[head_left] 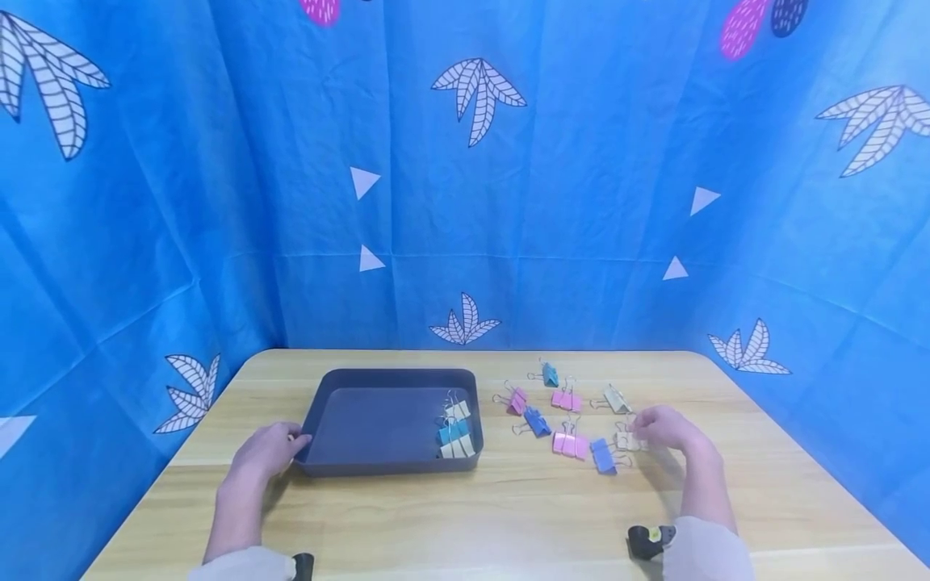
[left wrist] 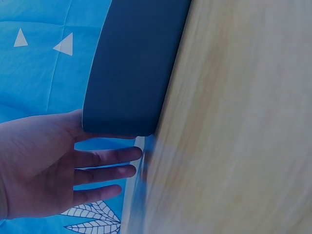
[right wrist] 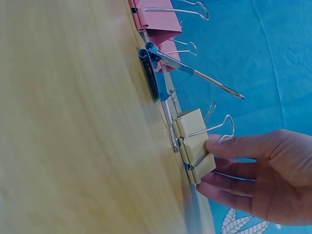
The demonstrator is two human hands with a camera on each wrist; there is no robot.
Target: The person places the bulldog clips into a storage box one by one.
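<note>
The left hand pinches the smooth, round-cornered dark tray at its left side; the right hand pinches a wedge-shaped cream clip with shiny wire loops, on the wood-grained table.

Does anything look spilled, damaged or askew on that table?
Nothing looks spilled or visibly damaged. Mildly untidy: the pink, blue, teal and cream metal binder clips lie at mixed angles right of the dark grey rectangular tray, whereas three clips inside line up.

dark grey tray, pink clips, cream clips, blue leaf-patterned curtain
</note>
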